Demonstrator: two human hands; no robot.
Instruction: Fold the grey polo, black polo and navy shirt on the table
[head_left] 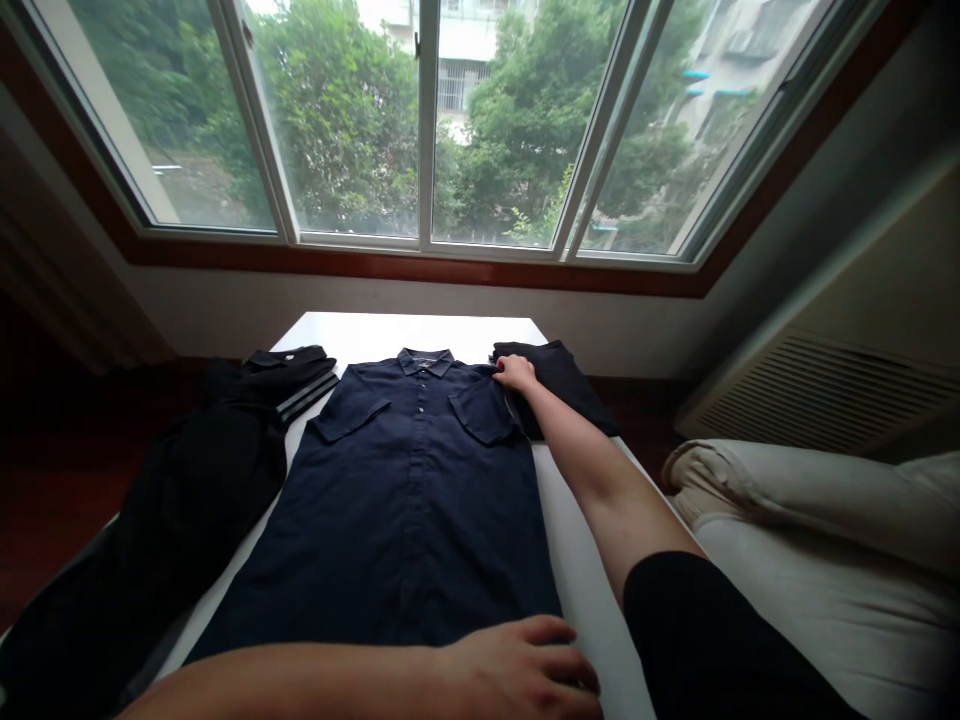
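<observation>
A dark navy button-up shirt (409,500) lies spread out front side up, collar toward the window, with both sleeves folded in over the chest. At the shirt's right shoulder edge, my right hand (517,372) is closed, thumb and fingers pinching the cloth. My left hand (536,668) reaches across the shirt's lower part to its right side edge near the bottom of the view. Its fingers are bent down and closed at that edge; the fingertips are hidden. Just beyond my right hand lies a folded black garment (566,385).
The clothes rest on a white table (592,560). Black clothing with grey stripes (217,470) is heaped along its left side. To the right are a cream cushioned seat (825,560) and a vented panel (832,390). A window (427,130) is behind the table.
</observation>
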